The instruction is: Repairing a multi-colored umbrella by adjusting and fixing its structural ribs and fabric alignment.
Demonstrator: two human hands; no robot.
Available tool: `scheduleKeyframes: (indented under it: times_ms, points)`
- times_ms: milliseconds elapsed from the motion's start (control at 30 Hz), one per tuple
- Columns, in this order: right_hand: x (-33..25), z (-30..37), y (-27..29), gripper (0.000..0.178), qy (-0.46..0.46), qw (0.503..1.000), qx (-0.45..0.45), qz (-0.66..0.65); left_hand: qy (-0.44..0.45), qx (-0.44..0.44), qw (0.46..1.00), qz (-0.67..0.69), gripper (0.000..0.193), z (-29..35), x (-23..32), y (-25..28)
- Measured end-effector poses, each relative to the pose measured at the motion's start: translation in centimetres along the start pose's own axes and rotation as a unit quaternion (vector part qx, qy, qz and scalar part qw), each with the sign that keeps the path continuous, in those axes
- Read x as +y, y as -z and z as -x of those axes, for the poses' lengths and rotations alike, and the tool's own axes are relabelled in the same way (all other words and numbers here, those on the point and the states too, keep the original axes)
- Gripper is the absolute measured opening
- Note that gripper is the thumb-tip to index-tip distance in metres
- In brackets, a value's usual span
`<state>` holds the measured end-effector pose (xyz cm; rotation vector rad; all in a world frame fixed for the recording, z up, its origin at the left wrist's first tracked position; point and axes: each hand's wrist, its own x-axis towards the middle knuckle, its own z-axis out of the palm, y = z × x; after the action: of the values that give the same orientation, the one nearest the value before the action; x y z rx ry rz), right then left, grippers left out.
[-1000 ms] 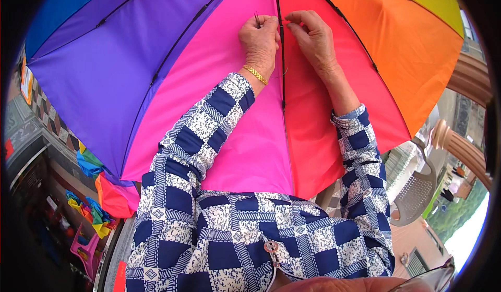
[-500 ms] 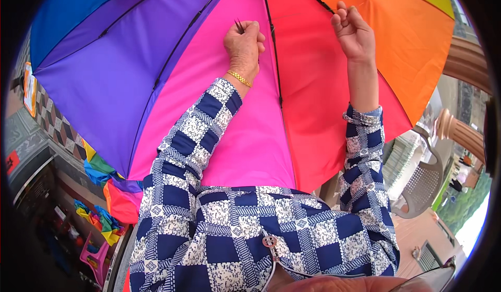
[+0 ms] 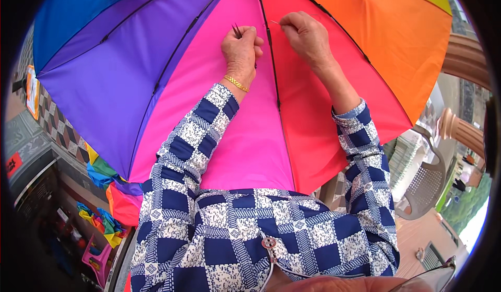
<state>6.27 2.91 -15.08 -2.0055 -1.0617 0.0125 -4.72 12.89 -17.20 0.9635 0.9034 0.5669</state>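
Beyond the bare left grip (image 3: pixel 240 52) and right grip (image 3: pixel 309 37), two in all, spreads one open umbrella of multicoloured cloth (image 3: pixel 245 140). The left holds one dark two-pointed tool (image 3: pixel 237 31), with one gold-coloured bracelet (image 3: pixel 236 83) just below; the right, one thin pale sliver (image 3: pixel 275 22).

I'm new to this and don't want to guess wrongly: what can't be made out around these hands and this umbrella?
Dark two-pointed tool: in the head view, the left hand covers most of it, so its type is unclear.
Thin sliver at the right hand: too small in the head view to tell needle from thread.
Rainbow umbrella: the head view's top edge cuts off its centre.
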Motion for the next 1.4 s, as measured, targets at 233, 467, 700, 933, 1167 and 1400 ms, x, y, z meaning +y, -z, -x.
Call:
scheduleKeyframes:
  times_ms: [233, 467, 700, 933, 1167, 1400]
  points:
    - [0.4, -0.1, -0.9, 0.011, 0.023, 0.985, -0.076, 0.156, -0.006, 0.003, 1.000, -0.010, 0.007, 0.2, 0.1, -0.2]
    - [0.7, -0.2, -1.3, 0.008, -0.010, 0.989, -0.074, 0.125, -0.004, 0.007, 1.000, -0.012, 0.006, -0.1, -0.3, -0.2]
    - [0.5, -0.3, -1.8, 0.008, -0.016, 0.996, -0.046, 0.071, -0.008, 0.009, 1.000, -0.011, 0.006, -0.3, -0.4, -0.4]
    - [0.6, -1.1, -2.7, 0.009, 0.005, 0.998, -0.033, 0.046, -0.020, 0.000, 0.999, -0.030, 0.005, 0.0, -0.1, -0.8]
    - [1.1, -0.8, -2.8, 0.010, -0.001, 0.999, -0.032, 0.018, -0.024, -0.018, 0.998, -0.048, 0.004, -0.4, 0.5, -0.9]
    - [-0.3, -0.3, -1.7, 0.015, -0.035, 0.997, -0.063, 0.018, -0.057, 0.015, 0.997, -0.042, 0.006, -0.1, 0.1, -1.5]
